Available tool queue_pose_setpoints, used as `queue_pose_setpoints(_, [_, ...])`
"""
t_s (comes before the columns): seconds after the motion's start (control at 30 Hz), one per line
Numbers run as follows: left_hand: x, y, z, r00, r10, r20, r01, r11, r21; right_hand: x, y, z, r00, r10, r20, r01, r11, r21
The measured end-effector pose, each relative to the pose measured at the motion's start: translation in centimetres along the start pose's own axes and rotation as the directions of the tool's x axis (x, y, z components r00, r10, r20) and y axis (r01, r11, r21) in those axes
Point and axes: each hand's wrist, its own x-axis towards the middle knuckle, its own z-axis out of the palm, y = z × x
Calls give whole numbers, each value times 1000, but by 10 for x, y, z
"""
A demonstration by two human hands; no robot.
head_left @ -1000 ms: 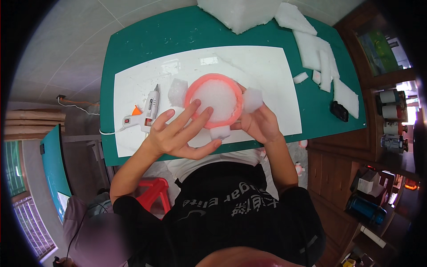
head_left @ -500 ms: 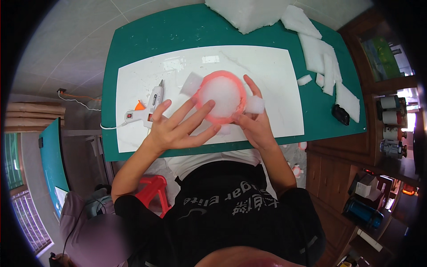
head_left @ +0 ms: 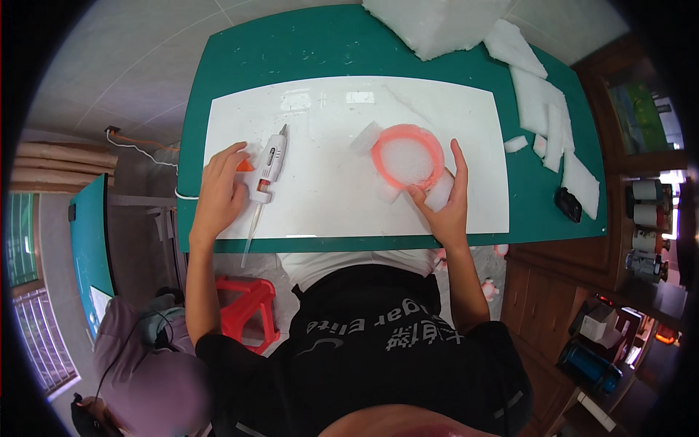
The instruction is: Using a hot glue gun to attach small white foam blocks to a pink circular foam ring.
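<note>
My left hand (head_left: pixel 221 188) is closed round the handle of a white hot glue gun (head_left: pixel 273 159), whose orange trigger (head_left: pixel 245 166) shows beside the fingers. A translucent glue stick (head_left: pixel 252 231) sticks out of the gun's back end, past the table's near edge. On the right, my right hand (head_left: pixel 445 207) grips a round piece with a pink ring-shaped rim (head_left: pixel 439 149) by its lower right side, thumb on the rim. White fluffy padding (head_left: pixel 408 160) fills the ring's middle. Small white foam tabs (head_left: pixel 366 137) jut out round it; the fingers behind are partly hidden.
A white board (head_left: pixel 328 204) lies on the green table (head_left: pixel 291 51). At the far edge stands a big white foam block (head_left: pixel 437 25). Foam strips (head_left: pixel 539 95) and a black object (head_left: pixel 568 205) lie at the right. A red stool (head_left: pixel 251 309) stands below left.
My left hand has left the ring piece and moved left onto the glue gun's handle. My right hand still holds the ring piece. The whole view has shifted slightly.
</note>
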Motion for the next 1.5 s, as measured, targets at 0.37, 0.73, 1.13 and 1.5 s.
queue_pose_setpoints(0.37, [2, -2, -2, 962, -88, 259, 55, 990, 132, -6, 11, 1, 999, -43, 19, 42, 999, 20])
queue_pose_setpoints(0.73, [-6, 30, -23, 978, 156, -141, -137, 981, 138, -8, 1, 5, 971, -219, 93, 234, 947, -222])
queue_pose_setpoints(1.13, [-6, 67, -12, 883, 408, -233, -421, 907, -8, 1, -6, 28, 837, -478, 268, 534, 819, -209])
queue_pose_setpoints(1.5, [-5, 65, -8, 906, 335, -258, -366, 927, -84, 0, -3, 31, 831, -483, 277, 541, 817, -198])
